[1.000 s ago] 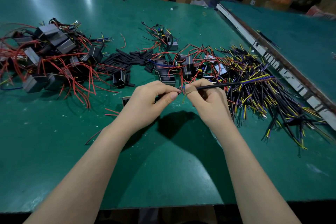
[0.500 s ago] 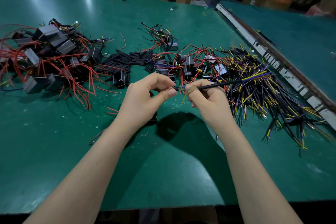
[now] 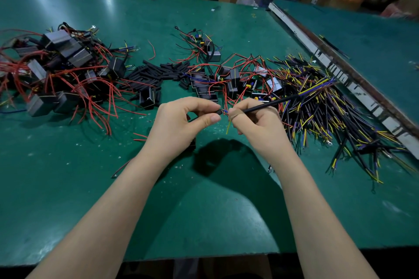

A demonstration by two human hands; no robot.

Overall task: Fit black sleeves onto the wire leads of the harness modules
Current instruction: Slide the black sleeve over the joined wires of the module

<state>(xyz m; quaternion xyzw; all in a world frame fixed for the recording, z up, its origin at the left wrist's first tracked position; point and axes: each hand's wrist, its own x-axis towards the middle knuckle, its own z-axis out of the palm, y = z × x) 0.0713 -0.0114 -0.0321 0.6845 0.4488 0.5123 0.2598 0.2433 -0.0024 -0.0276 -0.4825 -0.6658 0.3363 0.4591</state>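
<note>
My left hand (image 3: 181, 124) pinches a short black sleeve (image 3: 218, 112) between thumb and forefinger above the green table (image 3: 204, 210). My right hand (image 3: 256, 124) pinches a sleeved wire bundle (image 3: 278, 102) whose blue, red and yellow lead tips (image 3: 225, 112) point at the sleeve's mouth. One yellow lead (image 3: 229, 126) hangs down between the hands. The bundle runs up and right, ending in yellow and blue wires. A dark module is partly hidden under my left palm.
Loose black sleeves (image 3: 156, 72) lie in a heap behind the hands. Modules with red leads (image 3: 56, 75) pile at the left, more modules (image 3: 231, 79) in the middle, sleeved wire bundles (image 3: 328, 115) at the right. A white rail (image 3: 335, 68) borders the table's right side.
Both hands have held nearly the same spot. My left hand's fingers have shifted, and the sleeve end now shows at the lead tips.
</note>
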